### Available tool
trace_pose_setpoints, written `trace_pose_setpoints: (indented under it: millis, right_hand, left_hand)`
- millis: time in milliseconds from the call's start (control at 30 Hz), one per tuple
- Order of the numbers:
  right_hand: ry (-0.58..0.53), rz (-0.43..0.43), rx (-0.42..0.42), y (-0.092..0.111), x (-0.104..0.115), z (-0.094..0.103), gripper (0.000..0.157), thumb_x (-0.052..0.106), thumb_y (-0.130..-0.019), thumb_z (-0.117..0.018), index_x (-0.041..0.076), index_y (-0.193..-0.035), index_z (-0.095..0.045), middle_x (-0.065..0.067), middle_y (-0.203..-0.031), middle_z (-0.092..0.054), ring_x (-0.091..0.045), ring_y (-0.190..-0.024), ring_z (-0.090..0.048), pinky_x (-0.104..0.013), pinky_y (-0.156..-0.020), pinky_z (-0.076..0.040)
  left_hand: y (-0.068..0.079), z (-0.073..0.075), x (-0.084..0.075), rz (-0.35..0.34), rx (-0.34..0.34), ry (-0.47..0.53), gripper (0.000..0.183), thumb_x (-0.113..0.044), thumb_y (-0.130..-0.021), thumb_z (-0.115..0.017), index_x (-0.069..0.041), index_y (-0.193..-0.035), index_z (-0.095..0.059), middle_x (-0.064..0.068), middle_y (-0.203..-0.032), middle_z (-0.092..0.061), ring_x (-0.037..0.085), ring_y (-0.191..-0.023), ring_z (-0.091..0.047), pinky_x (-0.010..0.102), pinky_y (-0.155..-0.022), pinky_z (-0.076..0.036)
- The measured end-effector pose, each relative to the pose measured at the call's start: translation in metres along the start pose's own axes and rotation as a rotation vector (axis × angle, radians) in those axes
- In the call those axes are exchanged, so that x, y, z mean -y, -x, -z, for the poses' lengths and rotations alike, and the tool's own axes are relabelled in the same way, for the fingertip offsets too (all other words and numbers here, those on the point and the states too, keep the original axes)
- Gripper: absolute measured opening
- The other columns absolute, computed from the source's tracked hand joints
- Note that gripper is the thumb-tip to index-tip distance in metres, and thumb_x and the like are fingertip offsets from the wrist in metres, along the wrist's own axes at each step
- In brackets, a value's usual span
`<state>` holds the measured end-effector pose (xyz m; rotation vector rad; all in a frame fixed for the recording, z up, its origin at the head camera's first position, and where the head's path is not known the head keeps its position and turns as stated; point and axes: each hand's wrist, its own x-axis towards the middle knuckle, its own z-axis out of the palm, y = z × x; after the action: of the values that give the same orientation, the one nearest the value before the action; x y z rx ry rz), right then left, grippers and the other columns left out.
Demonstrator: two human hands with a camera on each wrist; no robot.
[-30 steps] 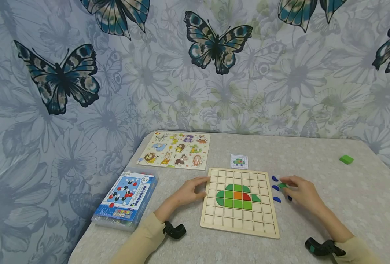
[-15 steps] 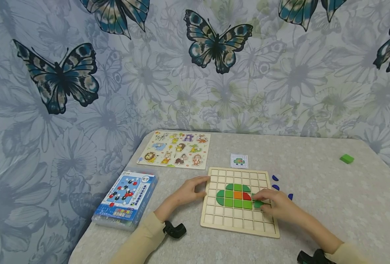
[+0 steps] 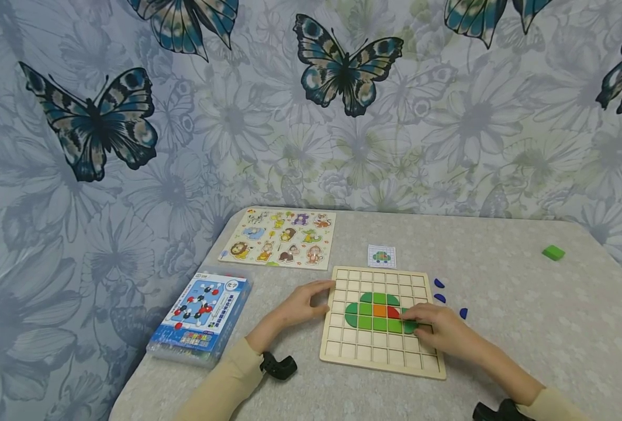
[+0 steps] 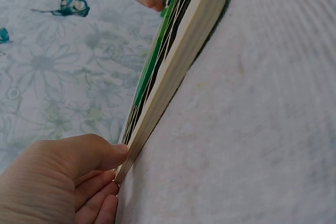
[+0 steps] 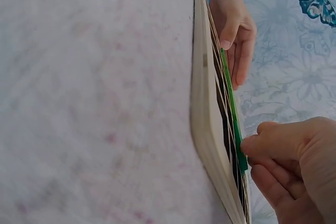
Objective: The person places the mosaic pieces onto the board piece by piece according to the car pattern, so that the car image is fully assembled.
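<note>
The wooden grid board [image 3: 374,356] lies flat with green, orange and red pieces in its middle cells. My left hand [image 3: 303,304] rests its thumb and fingertips on the board's left edge, thumb and index finger apart. Over the right end of the pattern, my right hand [image 3: 445,327] pinches a green rounded piece [image 3: 409,328] between thumb and index finger. Its fingers partly cover this piece. In the right wrist view, the thumb touches a green piece [image 5: 241,162] at board level. Blue half-moon pieces [image 3: 439,298] lie right of the board.
A small pattern card [image 3: 382,256] is behind the board. An animal puzzle board [image 3: 279,240] sits at the back left, and a boxed molecule model set [image 3: 200,318] at the left. A green block [image 3: 553,252] lies far right.
My right hand has moved left from beside the blue pieces onto the board, bringing the green piece along and lowering it slightly. The left hand stays at the board's edge.
</note>
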<state>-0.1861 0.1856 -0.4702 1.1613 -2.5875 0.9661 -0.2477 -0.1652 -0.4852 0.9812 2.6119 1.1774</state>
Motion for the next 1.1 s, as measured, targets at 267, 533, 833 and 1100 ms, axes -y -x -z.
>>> trace_pose_setpoints:
  millis: [267,533,833,1100]
  right_hand:
    - [-0.025,-0.018,-0.032,0.001,0.0,0.0,0.028,-0.002,-0.078,-0.073,0.011,-0.102,-0.071,0.003,-0.1,-0.067,-0.01,-0.091,-0.062,-0.03,-0.071,-0.055]
    - [-0.005,-0.064,-0.011,-0.001,0.002,0.0,0.026,0.0,-0.079,-0.073,0.012,-0.103,-0.072,0.004,-0.101,-0.068,-0.01,-0.09,-0.061,-0.028,-0.071,-0.054]
    - [0.05,-0.276,-0.182,0.001,-0.013,0.033,0.024,0.003,-0.083,-0.071,0.008,-0.106,-0.071,-0.004,-0.102,-0.068,-0.024,-0.089,-0.065,-0.039,-0.071,-0.055]
    - [0.095,-0.372,-0.2,0.009,-0.036,0.039,0.021,0.002,-0.083,-0.07,-0.001,-0.104,-0.069,-0.015,-0.099,-0.068,-0.032,-0.088,-0.064,-0.042,-0.071,-0.055]
  left_hand:
    - [0.0,0.0,0.0,-0.004,0.0,0.001,0.055,-0.011,-0.089,-0.064,-0.004,-0.14,-0.045,0.009,-0.142,-0.044,0.023,-0.133,-0.035,0.038,-0.109,-0.029]
    - [0.0,0.0,-0.001,-0.012,0.001,-0.001,0.055,-0.012,-0.089,-0.064,-0.004,-0.141,-0.045,0.009,-0.143,-0.044,0.024,-0.133,-0.035,0.038,-0.109,-0.03]
    - [0.001,0.001,-0.003,0.0,0.007,-0.004,0.056,-0.012,-0.09,-0.064,-0.005,-0.141,-0.044,0.008,-0.144,-0.042,0.024,-0.134,-0.034,0.041,-0.109,-0.029]
    - [0.0,0.001,-0.002,0.008,0.011,-0.003,0.056,-0.014,-0.09,-0.064,-0.005,-0.142,-0.044,0.008,-0.144,-0.042,0.022,-0.135,-0.033,0.04,-0.109,-0.028]
